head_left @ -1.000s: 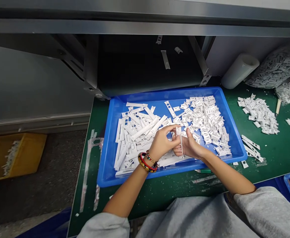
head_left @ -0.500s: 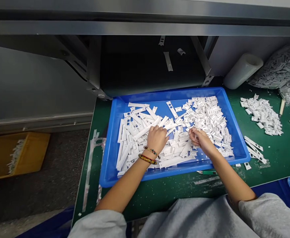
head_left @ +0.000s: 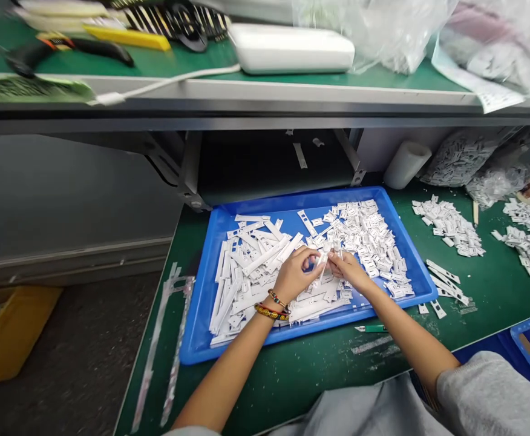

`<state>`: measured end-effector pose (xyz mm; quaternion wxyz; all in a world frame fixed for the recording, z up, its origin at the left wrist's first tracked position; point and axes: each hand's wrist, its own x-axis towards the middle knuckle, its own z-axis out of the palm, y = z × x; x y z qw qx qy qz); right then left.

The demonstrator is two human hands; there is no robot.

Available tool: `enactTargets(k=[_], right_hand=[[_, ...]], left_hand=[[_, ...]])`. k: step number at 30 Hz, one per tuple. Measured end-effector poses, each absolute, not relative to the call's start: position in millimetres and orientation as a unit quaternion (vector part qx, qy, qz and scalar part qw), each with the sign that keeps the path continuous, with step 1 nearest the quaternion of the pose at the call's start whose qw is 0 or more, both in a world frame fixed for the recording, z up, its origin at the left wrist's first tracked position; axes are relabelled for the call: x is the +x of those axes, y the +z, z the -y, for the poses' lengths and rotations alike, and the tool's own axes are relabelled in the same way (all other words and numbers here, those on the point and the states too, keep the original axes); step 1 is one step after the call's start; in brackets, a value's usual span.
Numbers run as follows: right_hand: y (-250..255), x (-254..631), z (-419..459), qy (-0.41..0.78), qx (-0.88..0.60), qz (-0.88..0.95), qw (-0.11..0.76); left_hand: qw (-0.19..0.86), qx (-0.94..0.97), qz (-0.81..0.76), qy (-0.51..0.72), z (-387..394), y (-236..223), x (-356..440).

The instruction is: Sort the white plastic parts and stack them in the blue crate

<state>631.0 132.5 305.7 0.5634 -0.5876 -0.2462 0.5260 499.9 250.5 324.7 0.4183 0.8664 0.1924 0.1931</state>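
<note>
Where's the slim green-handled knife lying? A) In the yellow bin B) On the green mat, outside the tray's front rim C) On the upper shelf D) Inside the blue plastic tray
B: the slim green-handled knife lies on the green mat, outside the front rim of the blue plastic tray.

On my counter (head_left: 496, 290) lie a green-handled craft knife (head_left: 370, 328) and a white roll (head_left: 407, 165); below, I see a yellow crate (head_left: 8, 333).
</note>
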Motion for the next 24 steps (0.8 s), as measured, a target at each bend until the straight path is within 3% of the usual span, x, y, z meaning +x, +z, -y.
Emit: enactTargets(k=[5,8,24], right_hand=[[300,629,-135,0.536,-0.547,0.252,0.592],[299,625,-136,0.551,-0.540,0.262,0.580],[303,615,-132,0.574,-0.555,0.304,0.520]], left_hand=[[0.606,0.742,-0.200,0.205,-258,316,503],[0.657,0.704,-0.189,0.193,-261,308,504],[0.549,0.777,-0.203,0.234,-261,291,502]])
